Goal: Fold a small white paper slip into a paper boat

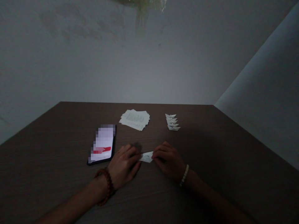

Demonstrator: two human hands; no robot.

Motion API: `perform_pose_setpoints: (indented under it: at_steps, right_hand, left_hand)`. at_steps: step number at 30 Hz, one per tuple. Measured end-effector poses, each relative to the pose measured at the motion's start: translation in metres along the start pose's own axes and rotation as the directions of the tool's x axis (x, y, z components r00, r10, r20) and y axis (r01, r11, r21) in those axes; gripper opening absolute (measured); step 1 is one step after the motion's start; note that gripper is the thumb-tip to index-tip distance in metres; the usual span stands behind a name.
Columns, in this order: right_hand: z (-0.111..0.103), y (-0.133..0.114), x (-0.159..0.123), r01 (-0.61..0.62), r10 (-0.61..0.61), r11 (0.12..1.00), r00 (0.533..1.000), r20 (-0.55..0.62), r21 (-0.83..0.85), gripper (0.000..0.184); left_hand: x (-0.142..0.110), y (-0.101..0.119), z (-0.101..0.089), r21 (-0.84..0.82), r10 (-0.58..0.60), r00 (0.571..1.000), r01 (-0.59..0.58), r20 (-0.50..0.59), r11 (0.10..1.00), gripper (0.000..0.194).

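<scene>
A small folded piece of printed paper [147, 157] is held between my two hands, just above or on the table. My left hand [123, 163] grips its left end with the fingers closed. At its right end, my right hand [168, 160] pinches the paper between thumb and fingers. Beyond my right hand stand several small folded paper boats [173, 122] in a close row. Farther back, past my left hand, lies a loose stack of printed paper sheets [135, 119]. My fingers hide both ends of the folded paper.
A phone [102, 144] with a lit screen lies left of my left hand. The dark wooden table [58, 130] ends at a pale wall [112, 74] at the back. A slanted pale surface [263, 90] borders its right edge.
</scene>
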State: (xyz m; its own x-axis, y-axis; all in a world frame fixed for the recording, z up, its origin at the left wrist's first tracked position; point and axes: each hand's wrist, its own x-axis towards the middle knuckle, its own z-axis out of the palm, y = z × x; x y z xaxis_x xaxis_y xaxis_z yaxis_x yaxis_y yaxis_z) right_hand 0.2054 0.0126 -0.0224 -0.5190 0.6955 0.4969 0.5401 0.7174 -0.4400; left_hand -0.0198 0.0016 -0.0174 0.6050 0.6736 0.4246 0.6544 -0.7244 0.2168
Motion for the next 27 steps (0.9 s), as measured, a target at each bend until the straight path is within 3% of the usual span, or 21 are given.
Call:
perform_pose_setpoints:
  at_steps: [10, 20, 27]
  right_hand:
    - [-0.002, 0.008, -0.005, 0.071, -0.071, 0.997, 0.994, 0.086, 0.0, 0.022]
    - [-0.013, -0.014, -0.006, 0.185, -0.157, 0.976, 0.963, 0.218, -0.111, 0.015]
    - [-0.013, -0.014, -0.008, 0.155, -0.123, 0.979, 0.966, 0.227, -0.132, 0.017]
  left_hand:
    - [-0.002, -0.001, 0.0, -0.053, 0.071, 0.997, -0.071, 0.01, 0.996, 0.017]
    - [-0.001, 0.001, -0.002, 0.0, 0.138, 0.989, -0.138, 0.05, 0.99, 0.02]
    - [-0.001, 0.0, 0.0, -0.02, 0.128, 0.991, -0.127, 0.049, 0.992, 0.02]
